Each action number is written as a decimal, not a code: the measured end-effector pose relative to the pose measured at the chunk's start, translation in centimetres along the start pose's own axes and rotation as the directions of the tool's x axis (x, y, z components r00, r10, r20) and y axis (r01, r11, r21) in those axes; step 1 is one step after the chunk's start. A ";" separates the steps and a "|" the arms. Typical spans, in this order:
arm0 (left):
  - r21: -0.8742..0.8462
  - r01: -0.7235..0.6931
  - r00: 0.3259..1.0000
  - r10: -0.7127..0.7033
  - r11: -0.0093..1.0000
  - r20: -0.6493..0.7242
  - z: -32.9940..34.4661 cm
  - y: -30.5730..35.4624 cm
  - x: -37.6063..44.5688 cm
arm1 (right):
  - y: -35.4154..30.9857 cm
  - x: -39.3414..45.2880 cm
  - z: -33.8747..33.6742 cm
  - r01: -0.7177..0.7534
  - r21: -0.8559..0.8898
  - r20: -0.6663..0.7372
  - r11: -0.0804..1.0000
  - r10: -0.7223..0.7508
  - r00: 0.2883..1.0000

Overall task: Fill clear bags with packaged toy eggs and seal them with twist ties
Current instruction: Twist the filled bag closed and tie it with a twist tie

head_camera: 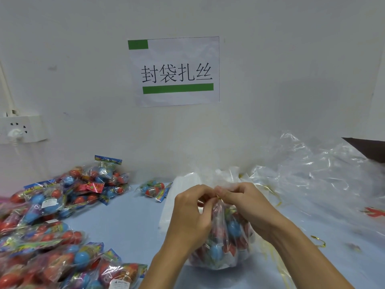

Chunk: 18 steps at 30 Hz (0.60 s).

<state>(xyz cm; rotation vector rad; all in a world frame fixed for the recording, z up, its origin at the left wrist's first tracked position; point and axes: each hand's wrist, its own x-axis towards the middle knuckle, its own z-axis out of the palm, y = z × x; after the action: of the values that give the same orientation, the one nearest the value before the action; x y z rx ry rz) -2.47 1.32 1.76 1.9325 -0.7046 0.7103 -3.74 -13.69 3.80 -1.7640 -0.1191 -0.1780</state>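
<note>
The gathered neck of a filled clear bag [224, 232] was pinched between both hands at about 6 o'clock in the view, slightly right of centre. The neck was gripped by the curled fingers of the left hand [192, 211] from the 9 o'clock side and by those of the right hand [243, 202] from the 3 o'clock side, and the fingertips were met just above the bag. A gold twist tie [218, 197] was seen between the fingertips, held at the neck; how far it had been wound could not be told. The bag was stood on the blue table [129, 224] and was packed with red and blue packaged toy eggs.

At 9 o'clock a pile of loose egg packets [52, 215] was spread across the table, reaching down to 7 o'clock. A single egg packet [155, 189] was laid apart at about 11 o'clock from the hands, near the wall. A stack of flat clear bags [179, 197] was lain just beyond the left hand. From 1 to 3 o'clock a heap of crumpled clear plastic [323, 174] was piled, and a spare gold tie [318, 240] was left on the table at 4 o'clock. On the wall at 12 o'clock a paper sign [175, 71] with green bars was fixed, and a power socket [20, 128] was mounted at 10 o'clock.
</note>
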 end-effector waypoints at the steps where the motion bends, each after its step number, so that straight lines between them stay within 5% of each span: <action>1: -0.013 0.037 0.999 -0.037 0.999 -0.011 0.1 0.0 0.0 | 0.1 0.1 0.1 -0.006 0.050 -0.025 0.999 0.007 1.000; 10: -0.257 0.489 0.871 -0.480 0.834 0.101 0.1 0.4 0.6 | 0.5 0.2 0.9 0.074 0.098 -0.111 0.992 -0.063 0.992; 18: -0.183 0.699 0.696 -0.599 0.691 0.397 -0.5 0.4 0.8 | 0.3 0.0 0.8 0.110 0.105 -0.003 0.988 -0.110 0.994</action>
<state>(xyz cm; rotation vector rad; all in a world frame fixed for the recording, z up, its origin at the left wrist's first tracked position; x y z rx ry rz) -2.33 1.47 2.77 1.8148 -0.2243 -0.1674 -3.66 -13.01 3.35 -1.6541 -0.2239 -0.2451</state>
